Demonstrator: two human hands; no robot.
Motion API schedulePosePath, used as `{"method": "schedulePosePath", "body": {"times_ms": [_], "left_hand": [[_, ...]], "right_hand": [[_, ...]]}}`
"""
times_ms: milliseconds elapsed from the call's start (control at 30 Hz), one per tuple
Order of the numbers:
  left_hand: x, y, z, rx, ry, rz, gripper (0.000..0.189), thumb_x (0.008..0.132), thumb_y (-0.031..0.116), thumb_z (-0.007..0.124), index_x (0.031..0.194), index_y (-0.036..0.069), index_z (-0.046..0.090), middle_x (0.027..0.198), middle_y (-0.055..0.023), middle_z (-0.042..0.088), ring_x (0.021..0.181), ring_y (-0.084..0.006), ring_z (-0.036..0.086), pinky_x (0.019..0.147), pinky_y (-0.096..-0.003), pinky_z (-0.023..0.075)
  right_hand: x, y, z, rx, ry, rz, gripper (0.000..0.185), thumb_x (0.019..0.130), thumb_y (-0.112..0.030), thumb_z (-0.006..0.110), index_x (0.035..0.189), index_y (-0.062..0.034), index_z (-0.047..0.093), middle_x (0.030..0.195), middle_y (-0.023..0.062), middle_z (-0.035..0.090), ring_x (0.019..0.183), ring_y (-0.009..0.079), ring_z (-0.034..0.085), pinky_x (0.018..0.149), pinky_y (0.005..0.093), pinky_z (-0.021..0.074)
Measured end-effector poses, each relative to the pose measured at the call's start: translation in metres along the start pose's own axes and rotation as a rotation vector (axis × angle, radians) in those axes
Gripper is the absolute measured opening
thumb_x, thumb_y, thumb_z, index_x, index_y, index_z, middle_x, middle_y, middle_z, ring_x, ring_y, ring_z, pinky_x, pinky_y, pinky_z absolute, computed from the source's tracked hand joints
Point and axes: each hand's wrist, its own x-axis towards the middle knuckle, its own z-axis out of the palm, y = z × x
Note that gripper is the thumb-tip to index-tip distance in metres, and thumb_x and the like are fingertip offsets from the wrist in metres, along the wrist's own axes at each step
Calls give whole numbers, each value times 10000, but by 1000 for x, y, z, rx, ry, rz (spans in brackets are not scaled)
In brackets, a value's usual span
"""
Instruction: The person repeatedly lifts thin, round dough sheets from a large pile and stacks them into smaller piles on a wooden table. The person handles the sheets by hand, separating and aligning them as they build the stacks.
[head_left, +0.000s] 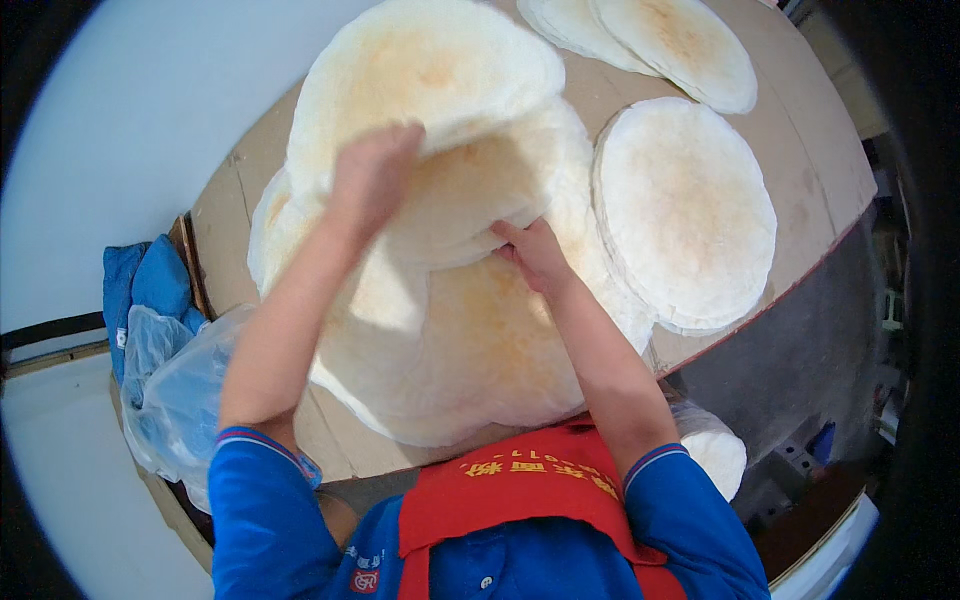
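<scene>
Large round flatbreads with browned patches overlap in a loose heap before me. My left hand (379, 172), blurred, is curled at the near edge of the upper flatbread (435, 64), which stands raised and shades the bread below; its fingertips are hidden. To the right and nearer me, my right hand (534, 251) pinches the rim of a middle flatbread (465, 195), thumb on top and fingers underneath. Under that rim lies a lower flatbread (495, 337), its near edge close to my red apron (517, 487).
A neat flatbread stack (690, 210) sits at the right on the cardboard-covered table (810, 157). More flatbreads (667, 37) lie beyond it. Clear plastic bags (180, 390) and blue cloth (161, 277) are at the left edge. Below the table's right side stands a plastic-wrapped white bundle (712, 450).
</scene>
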Motion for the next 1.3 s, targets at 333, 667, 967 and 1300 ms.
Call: {"method": "schedulePosePath", "body": {"times_ms": [333, 667, 967, 1300], "left_hand": [[37, -16, -14, 31, 56, -118, 151, 725, 31, 501, 866, 60, 545, 686, -141, 590, 674, -329, 582, 577, -425, 463], [-44, 32, 34, -275, -191, -90, 182, 734, 213, 584, 776, 40, 544, 734, -161, 585, 730, -310, 586, 628, -408, 459], [42, -20, -38, 86, 55, -93, 172, 710, 62, 526, 877, 60, 568, 774, -144, 598, 803, -313, 576, 678, -409, 461], [-37, 33, 36, -192, -258, 122, 63, 691, 18, 499, 748, 46, 498, 720, -110, 547, 747, -293, 559, 643, -392, 451]], "right_hand": [[-8, -2, 5, -157, -116, -65, 485, 747, -20, 656, 1174, -16, 426, 1063, 54, 550, 957, 148, 543, 810, 268, 463], [9, 14, 6, -197, -47, -17, 380, 770, -63, 629, 1120, -48, 483, 1018, 47, 576, 884, 144, 564, 701, 264, 478], [18, 31, 5, -103, 288, -16, 311, 783, -126, 635, 1064, -75, 509, 924, 52, 592, 793, 166, 581, 605, 285, 463], [18, 4, 13, 132, 187, 85, 251, 827, -63, 535, 1072, -16, 505, 966, 98, 593, 826, 191, 587, 650, 312, 489]]}}
